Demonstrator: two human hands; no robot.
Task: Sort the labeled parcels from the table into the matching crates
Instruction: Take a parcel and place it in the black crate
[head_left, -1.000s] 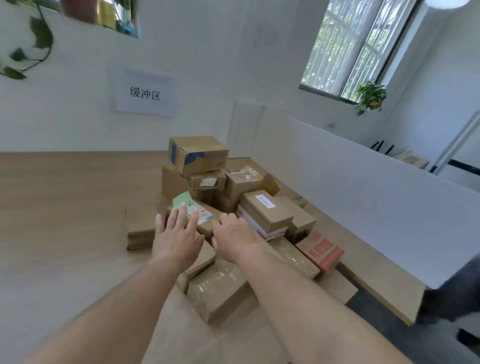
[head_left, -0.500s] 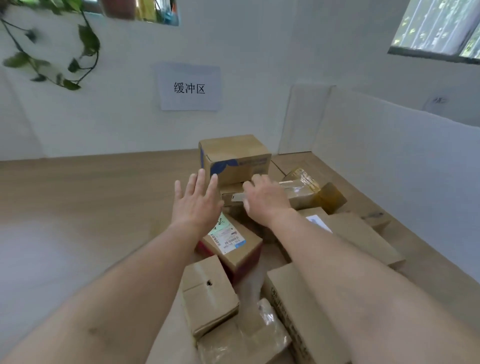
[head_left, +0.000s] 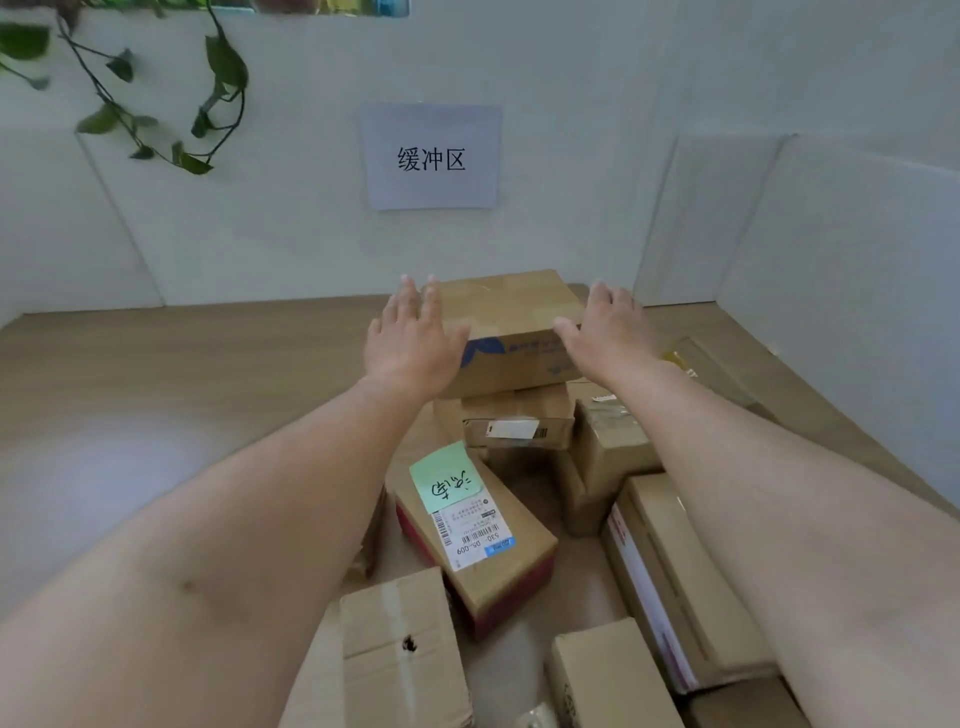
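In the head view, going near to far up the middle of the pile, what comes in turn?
box with a hole in its tape → box with the green note → box with the white label → top box with the blue logo → paper sign on the wall

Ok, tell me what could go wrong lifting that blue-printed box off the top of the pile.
The left hand and right hand flank the top box with flat, open fingers, so a squeeze-only lift might let it slip. It also rests on a labelled box, and dragging it sideways could pull that one down onto the parcel with the green note.
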